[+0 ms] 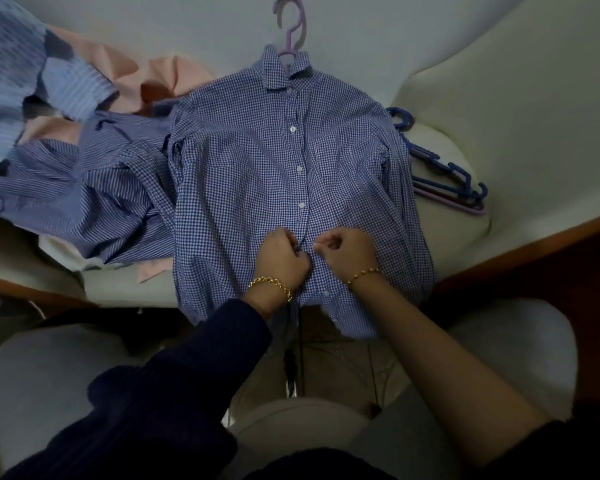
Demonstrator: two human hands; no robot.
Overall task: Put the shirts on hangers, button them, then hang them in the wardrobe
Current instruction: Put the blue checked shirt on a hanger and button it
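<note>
So the blue-and-white checked cotton shirt (pixel 257 161) is on its lilac plastic hanger (pixel 291 29), flat on the pale cushion (pixel 465 98), upper buttons done, with the left hand (pixel 281 258) and right hand (pixel 347 251) fingers pinching its placket at a lower button, and the crumpled heap of other shirts (pixel 84 188) and spare blue plastic hangers (pixel 447 174) look untouched.

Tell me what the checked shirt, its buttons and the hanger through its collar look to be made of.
The checked shirt: thin woven cloth, likely cotton or a blend, matte; it creases softly and the blue-white check is fine. The buttons: small pale discs with a slight sheen, probably plastic, perhaps shell. The hanger: lilac moulded plastic, smooth, one even colour.
</note>
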